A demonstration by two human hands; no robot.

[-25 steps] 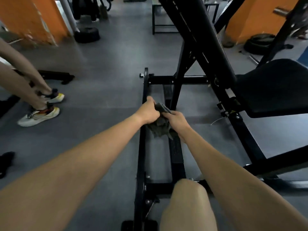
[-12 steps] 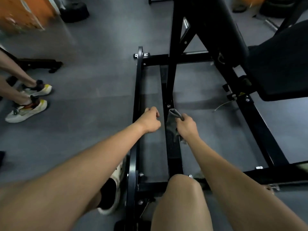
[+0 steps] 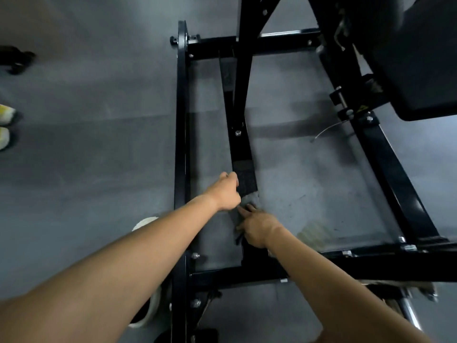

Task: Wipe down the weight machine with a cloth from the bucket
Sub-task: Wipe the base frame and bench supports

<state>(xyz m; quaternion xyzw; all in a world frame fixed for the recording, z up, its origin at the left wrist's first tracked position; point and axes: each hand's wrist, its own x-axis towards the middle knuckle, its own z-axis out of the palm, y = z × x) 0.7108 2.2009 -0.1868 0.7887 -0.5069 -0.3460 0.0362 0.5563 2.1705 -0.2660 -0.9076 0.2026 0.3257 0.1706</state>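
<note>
The weight machine's black frame (image 3: 181,134) lies low on the grey floor, with a central floor bar (image 3: 238,142) running away from me. A grey cloth (image 3: 251,198) lies bunched on that bar, just below a dark textured patch. My right hand (image 3: 257,229) rests on the near part of the cloth, its fingers stretched forward and pressing it onto the bar. My left hand (image 3: 226,191) is curled into a fist against the bar's left edge, beside the cloth. I see nothing gripped in it. No bucket is in view.
The black seat pad (image 3: 420,70) and its sloping supports rise at the upper right. A near cross bar (image 3: 358,266) runs under my right forearm. My white shoe (image 3: 146,222) stands left of the frame. Another person's shoes (image 3: 5,125) show at the far left edge.
I have leaned closer and lower over the frame. My right hand lowered the hanging cloth onto the central bar and flattened on it. My left fist moved right, up against the bar.
</note>
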